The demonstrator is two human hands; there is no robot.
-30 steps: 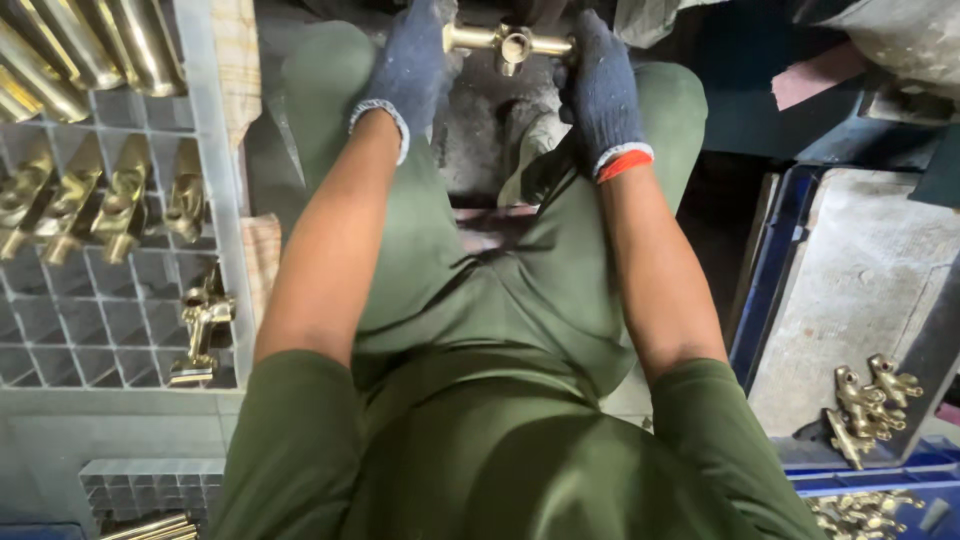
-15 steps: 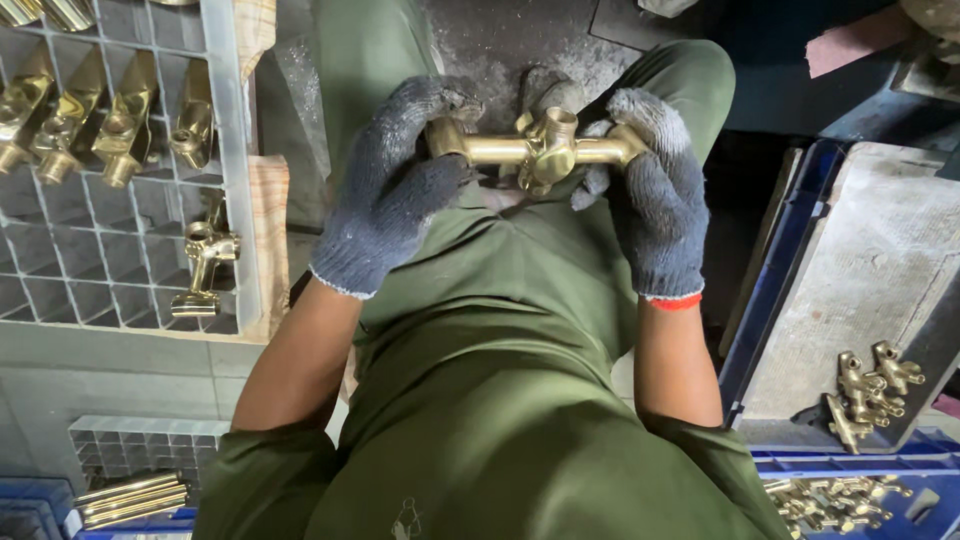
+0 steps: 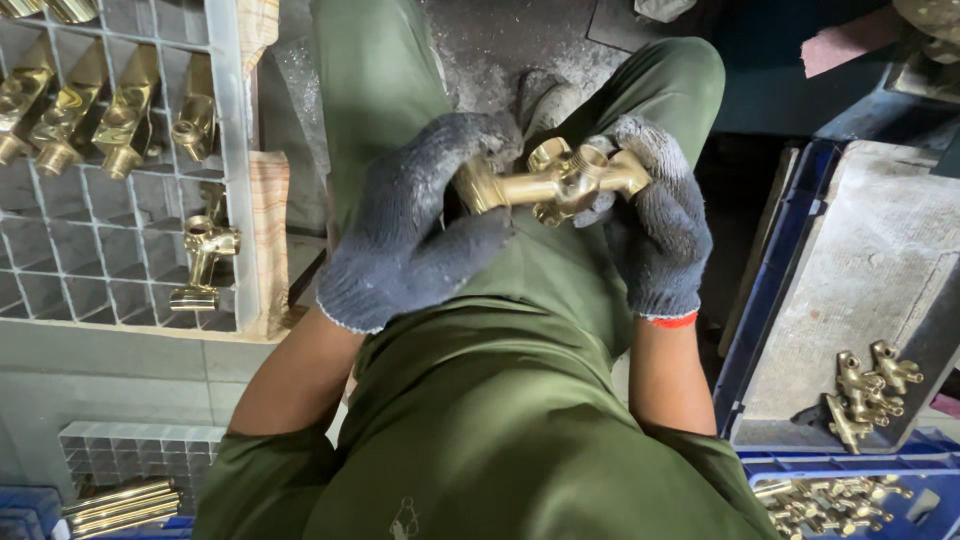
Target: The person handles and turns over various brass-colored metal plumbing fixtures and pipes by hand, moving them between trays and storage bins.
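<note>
Both my hands wear dark grey knit gloves and hold one brass pipe fitting over my lap. My left hand grips its left end. My right hand holds its right end, fingers curled behind it. The fitting is a shiny cross-shaped body with threaded openings facing up. I sit in green trousers and a green shirt.
A white grid rack at the left holds several brass fittings in its cells. At the right is a blue crate with a grey slab, and more brass parts lie beside and below it.
My hands have drawn the fitting from far out over my knees in toward my lap, and it is now turned so its openings face up.
</note>
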